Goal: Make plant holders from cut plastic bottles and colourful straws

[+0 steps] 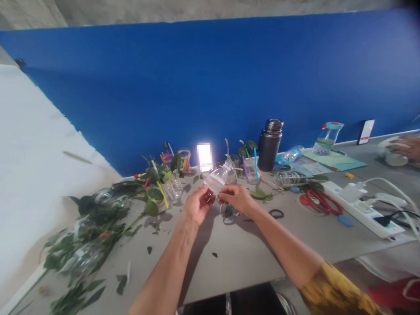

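Observation:
A clear plastic bottle piece (217, 178), tilted with its narrower end up to the right, is held between both hands above the middle of the table. My left hand (197, 204) pinches its lower left edge, and my right hand (238, 197) closes its fingers on the lower right edge. Just under my right hand lies another clear plastic piece (228, 211), partly hidden by it. Behind the hands are clear cups with coloured straws (252, 168) and leafy cuttings. A dark ring-shaped scissor handle (276, 213) lies to the right of my right wrist.
Cut leafy stems and plastic bottles (88, 236) are heaped at left. A dark thermos (271, 144) stands by the blue wall (197, 83). Red-handled scissors (323, 202) and a power strip (364, 212) lie at right. Another person's hand (408, 146) shows at the far right.

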`<state>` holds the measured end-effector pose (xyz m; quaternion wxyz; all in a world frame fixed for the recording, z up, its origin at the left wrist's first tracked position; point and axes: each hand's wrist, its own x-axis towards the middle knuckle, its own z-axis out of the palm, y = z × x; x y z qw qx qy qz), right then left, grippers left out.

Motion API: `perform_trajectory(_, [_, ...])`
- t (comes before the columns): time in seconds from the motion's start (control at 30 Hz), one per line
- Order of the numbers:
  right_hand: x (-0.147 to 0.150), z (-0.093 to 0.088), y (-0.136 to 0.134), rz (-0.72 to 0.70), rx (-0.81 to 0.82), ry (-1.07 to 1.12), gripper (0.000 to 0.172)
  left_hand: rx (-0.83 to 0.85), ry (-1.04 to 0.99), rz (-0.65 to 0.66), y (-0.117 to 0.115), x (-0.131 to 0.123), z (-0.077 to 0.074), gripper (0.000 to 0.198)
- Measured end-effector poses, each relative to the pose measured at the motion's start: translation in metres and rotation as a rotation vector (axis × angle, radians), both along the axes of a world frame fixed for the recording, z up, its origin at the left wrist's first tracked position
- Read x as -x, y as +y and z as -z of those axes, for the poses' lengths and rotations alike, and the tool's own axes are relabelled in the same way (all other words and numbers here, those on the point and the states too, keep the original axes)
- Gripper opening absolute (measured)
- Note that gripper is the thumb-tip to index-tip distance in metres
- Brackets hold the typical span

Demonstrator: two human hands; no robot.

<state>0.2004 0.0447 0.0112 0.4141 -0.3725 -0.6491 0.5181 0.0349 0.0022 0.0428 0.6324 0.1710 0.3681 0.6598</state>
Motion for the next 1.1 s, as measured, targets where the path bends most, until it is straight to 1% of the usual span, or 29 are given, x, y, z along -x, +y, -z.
perform_trajectory(0.2, [0.0, 0.001, 0.001, 0.037, -0.028, -0.029, 0.018, 0.0, -0.03, -0.007, 0.0, 0.0, -0.002, 0.017])
perform_trajectory(0.37, [0.003, 0.002, 0.0, 0.034, -0.062, -0.107, 0.02, 0.017, -0.059, -0.104, 0.003, 0.0, -0.002, 0.014])
perform_trajectory(0.5, [0.006, -0.001, -0.002, 0.088, -0.11, -0.174, 0.019, 0.034, -0.083, -0.137, 0.001, -0.003, -0.007, 0.018])
perform_trajectory(0.57, [0.006, -0.002, -0.001, 0.081, -0.078, -0.127, 0.018, 0.036, -0.101, -0.14, -0.001, -0.006, -0.011, 0.018])
perform_trajectory(0.63, [0.006, -0.003, -0.001, 0.033, -0.007, -0.026, 0.019, 0.047, -0.118, -0.126, -0.002, -0.009, -0.015, 0.017])
perform_trajectory(0.7, [0.005, -0.003, 0.0, -0.022, 0.048, 0.061, 0.023, 0.076, -0.13, -0.113, -0.004, -0.01, -0.019, 0.019])
perform_trajectory(0.77, [0.004, -0.003, -0.001, -0.052, 0.063, 0.103, 0.029, 0.113, -0.143, -0.114, -0.004, -0.01, -0.022, 0.023])
perform_trajectory(0.9, [0.003, -0.005, -0.003, -0.044, 0.047, 0.106, 0.034, 0.141, -0.167, -0.125, -0.004, -0.009, -0.024, 0.023])
perform_trajectory(1.1, [0.003, -0.007, -0.003, 0.0, 0.129, 0.052, 0.029, 0.122, -0.19, -0.114, -0.003, -0.01, -0.024, 0.02])
